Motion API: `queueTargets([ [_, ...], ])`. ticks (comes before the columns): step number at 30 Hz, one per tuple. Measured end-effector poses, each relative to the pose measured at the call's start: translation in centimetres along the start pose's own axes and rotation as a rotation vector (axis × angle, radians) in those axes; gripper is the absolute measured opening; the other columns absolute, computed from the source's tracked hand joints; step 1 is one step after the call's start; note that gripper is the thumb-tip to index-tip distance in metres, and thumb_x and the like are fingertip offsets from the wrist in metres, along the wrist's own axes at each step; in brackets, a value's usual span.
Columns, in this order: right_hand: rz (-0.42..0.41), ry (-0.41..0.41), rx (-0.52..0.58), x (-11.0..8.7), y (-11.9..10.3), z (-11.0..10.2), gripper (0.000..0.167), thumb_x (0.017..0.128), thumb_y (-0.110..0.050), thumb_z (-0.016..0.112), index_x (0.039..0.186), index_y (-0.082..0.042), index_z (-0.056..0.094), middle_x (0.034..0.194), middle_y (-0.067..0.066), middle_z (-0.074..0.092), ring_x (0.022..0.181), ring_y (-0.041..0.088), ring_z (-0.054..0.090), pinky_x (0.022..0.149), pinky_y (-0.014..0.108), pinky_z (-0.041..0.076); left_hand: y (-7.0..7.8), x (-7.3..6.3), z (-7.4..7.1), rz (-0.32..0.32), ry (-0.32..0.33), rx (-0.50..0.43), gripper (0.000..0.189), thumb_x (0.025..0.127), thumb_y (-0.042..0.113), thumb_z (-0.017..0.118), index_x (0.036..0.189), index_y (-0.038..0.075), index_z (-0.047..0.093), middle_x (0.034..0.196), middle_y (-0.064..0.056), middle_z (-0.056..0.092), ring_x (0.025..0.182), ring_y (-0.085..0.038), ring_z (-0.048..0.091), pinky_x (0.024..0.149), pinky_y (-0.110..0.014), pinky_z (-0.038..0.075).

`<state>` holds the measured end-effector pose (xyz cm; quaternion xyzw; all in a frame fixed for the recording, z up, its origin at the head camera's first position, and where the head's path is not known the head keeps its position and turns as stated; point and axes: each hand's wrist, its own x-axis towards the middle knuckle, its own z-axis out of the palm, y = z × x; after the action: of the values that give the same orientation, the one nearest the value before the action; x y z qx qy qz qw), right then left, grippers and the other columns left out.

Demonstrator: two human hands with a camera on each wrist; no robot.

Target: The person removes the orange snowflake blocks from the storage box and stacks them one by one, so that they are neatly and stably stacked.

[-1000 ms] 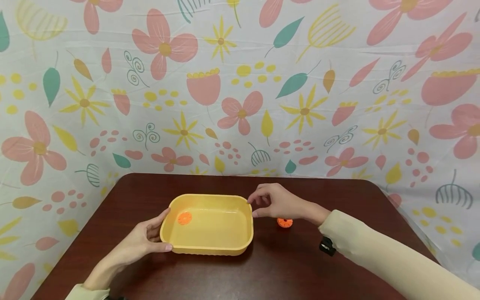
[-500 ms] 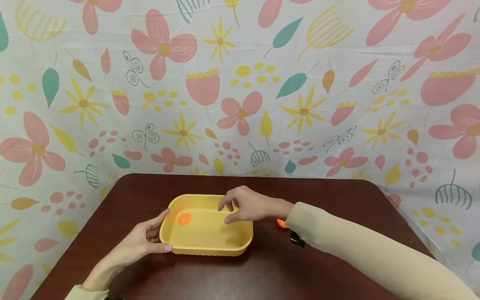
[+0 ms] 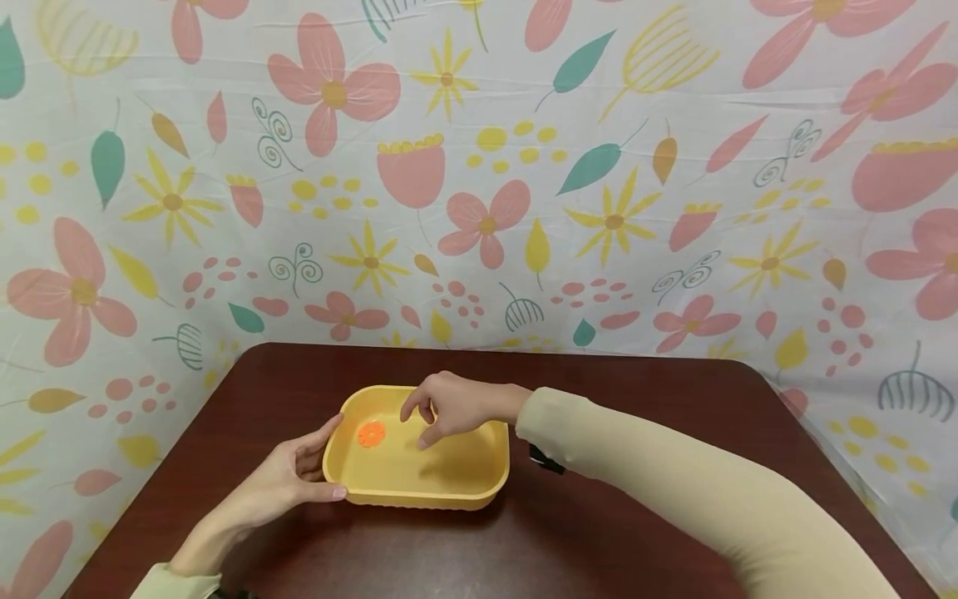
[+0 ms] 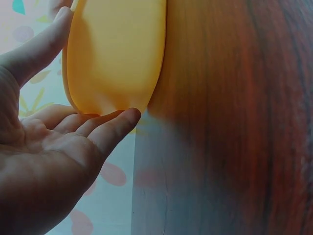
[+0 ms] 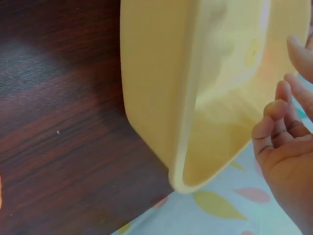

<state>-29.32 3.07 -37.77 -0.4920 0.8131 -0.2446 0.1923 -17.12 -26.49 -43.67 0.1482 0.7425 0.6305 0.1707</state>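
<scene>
A yellow rectangular plastic basin (image 3: 419, 499) with rounded corners sits on the table. My left hand (image 3: 273, 482) grips its left end, thumb at the near corner and fingers along the outer wall. In the left wrist view the fingertips (image 4: 131, 115) press against the basin wall (image 4: 117, 58). Inside the basin, toward its left end, lies a round orange disc (image 3: 371, 433) with radial marks. My right hand (image 3: 456, 406) hovers over the basin's middle, thumb and index finger apart and the others loosely bent, holding nothing. Its shadow falls on the basin floor.
Dark red-brown wood table (image 3: 599, 532), with rounded far corners, under the basin. A floral cloth (image 3: 479, 166) hangs right behind it. An orange edge (image 5: 1, 193) shows at the left border of the right wrist view; the right sleeve (image 3: 644, 449) covers that spot in the head view.
My right hand has moved left from the basin's right rim to over its middle. The second orange piece on the table has become hidden behind the sleeve. The left hand stays put.
</scene>
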Motion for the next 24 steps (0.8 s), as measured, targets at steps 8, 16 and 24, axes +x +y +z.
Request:
queueTargets([
  [8,0.023,-0.067,-0.05,2.4,0.2,1.0,0.045,0.088,-0.013,0.088,0.13,-0.002,0.073,0.073,-0.002,0.058,0.056,0.006,0.04,0.06,0.02,0.039,-0.1,0.1,0.0,0.0,-0.01,-0.017,0.104,0.091,0.003,0.081,0.168,-0.001,0.011,0.167,-0.033,0.018,0.142,-0.052,0.041,0.096,-0.035,0.056],
  [16,0.076,-0.109,-0.074,3.8,0.3,1.5,0.056,0.088,-0.015,0.089,0.139,-0.003,0.067,0.069,-0.003,0.057,0.06,0.008,0.047,0.072,0.02,0.046,0.1,0.1,0.0,0.012,-0.018,-0.032,0.105,0.091,0.002,0.082,0.167,-0.002,0.01,0.166,-0.035,0.018,0.14,-0.05,0.044,0.096,-0.035,0.057],
  [24,0.111,-0.158,-0.111,5.3,-0.2,1.9,0.061,0.089,-0.017,0.088,0.144,-0.005,0.063,0.074,-0.001,0.062,0.063,0.006,0.052,0.066,0.019,0.046,0.1,0.0,-0.2,0.023,-0.015,-0.032,0.105,0.091,0.002,0.082,0.167,-0.003,0.011,0.167,-0.034,0.017,0.142,-0.05,0.042,0.097,-0.034,0.056],
])
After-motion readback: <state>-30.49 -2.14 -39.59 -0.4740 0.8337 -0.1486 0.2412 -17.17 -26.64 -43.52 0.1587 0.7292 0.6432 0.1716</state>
